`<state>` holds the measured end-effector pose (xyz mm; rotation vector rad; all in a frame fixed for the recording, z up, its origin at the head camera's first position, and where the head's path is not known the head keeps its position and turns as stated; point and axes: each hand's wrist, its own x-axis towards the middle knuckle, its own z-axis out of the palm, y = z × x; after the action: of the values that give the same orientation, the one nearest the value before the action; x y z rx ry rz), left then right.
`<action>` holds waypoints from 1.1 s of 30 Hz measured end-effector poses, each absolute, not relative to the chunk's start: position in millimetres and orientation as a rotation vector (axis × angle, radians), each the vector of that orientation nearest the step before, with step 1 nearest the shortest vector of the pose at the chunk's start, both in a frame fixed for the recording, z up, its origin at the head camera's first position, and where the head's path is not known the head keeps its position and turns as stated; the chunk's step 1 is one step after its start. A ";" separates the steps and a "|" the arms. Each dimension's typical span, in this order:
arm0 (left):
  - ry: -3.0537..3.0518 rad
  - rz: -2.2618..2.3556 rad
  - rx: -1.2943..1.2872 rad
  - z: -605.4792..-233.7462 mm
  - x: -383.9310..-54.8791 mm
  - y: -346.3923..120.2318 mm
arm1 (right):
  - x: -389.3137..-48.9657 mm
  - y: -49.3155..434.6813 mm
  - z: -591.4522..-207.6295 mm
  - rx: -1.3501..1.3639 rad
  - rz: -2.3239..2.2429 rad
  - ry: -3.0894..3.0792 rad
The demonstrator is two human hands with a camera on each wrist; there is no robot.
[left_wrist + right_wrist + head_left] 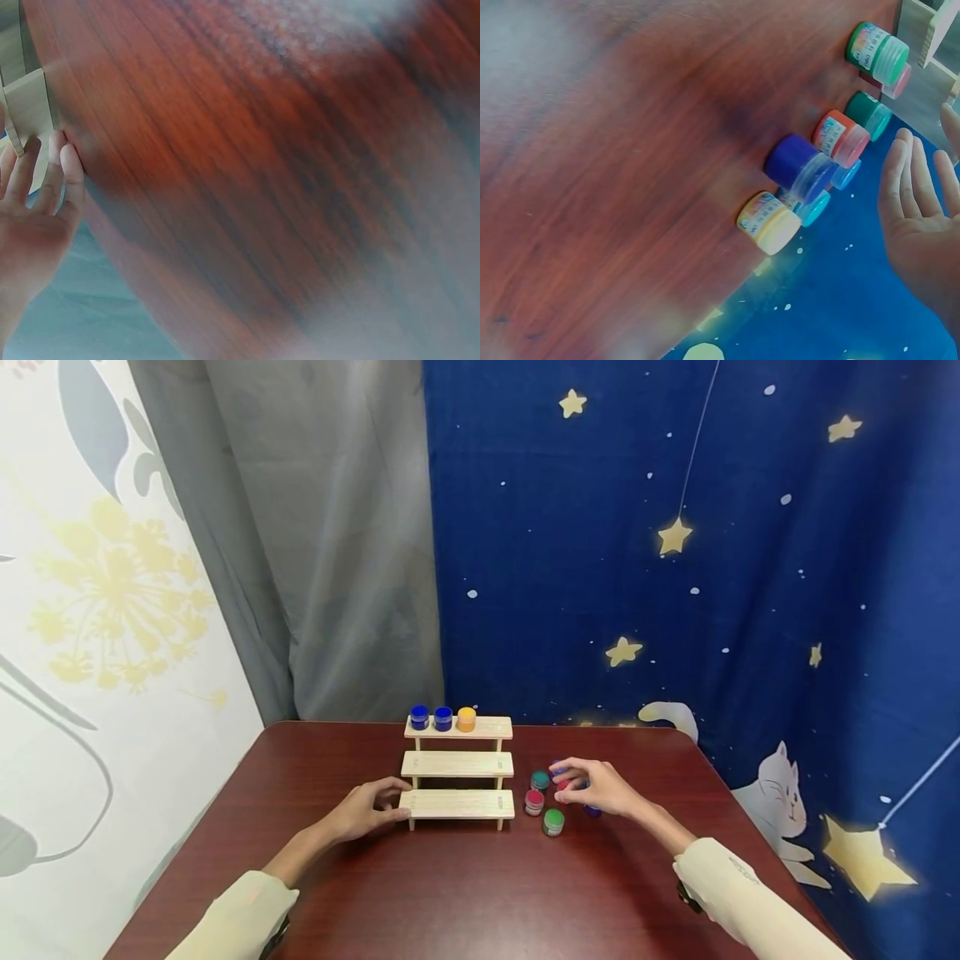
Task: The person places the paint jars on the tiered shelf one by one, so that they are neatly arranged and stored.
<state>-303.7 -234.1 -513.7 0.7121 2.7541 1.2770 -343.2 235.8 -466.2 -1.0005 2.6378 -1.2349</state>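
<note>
Cream sleeves (750, 897) come in from both sides in front of a three-tier wooden display rack (457, 765). At the rack's left end, the left hand (365, 810) rests loosely bent fingers against the lowest tier. Well right of the rack, the right hand (600, 783) is loose, grasping nothing, beside a cluster of paint jars: green (553, 822), crimson (534, 802), teal (540, 781), orange-red (840, 139), violet-blue (799, 166) and yellow (768, 223) among them. Two dark-blue jars (443, 718) and one orange jar (467, 719) stand upright on the rack's top tier, toward its left. Beneath the rack spreads a glossy red-brown table (465, 893); behind it hangs a starry blue curtain (555, 527).
</note>
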 end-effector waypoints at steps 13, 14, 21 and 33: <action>2.756 1.278 0.723 -513.1 -302.0 -233.0 | -327.8 247.5 -485.1 -1.085 -1.288 2.565; 2.757 1.277 0.723 -513.0 -301.9 -232.9 | -327.1 247.7 -486.8 -1.093 -1.295 2.555; 2.754 1.286 0.722 -512.2 -300.7 -232.9 | -319.8 248.2 -492.8 -1.014 -1.308 2.481; 2.766 1.284 0.722 -513.3 -300.8 -232.7 | -313.4 245.5 -509.2 -1.037 -1.273 2.509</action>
<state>-300.8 -232.7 -513.3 0.7216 2.7658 1.2844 -313.4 245.5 -509.2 -1.0373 2.5093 -1.2727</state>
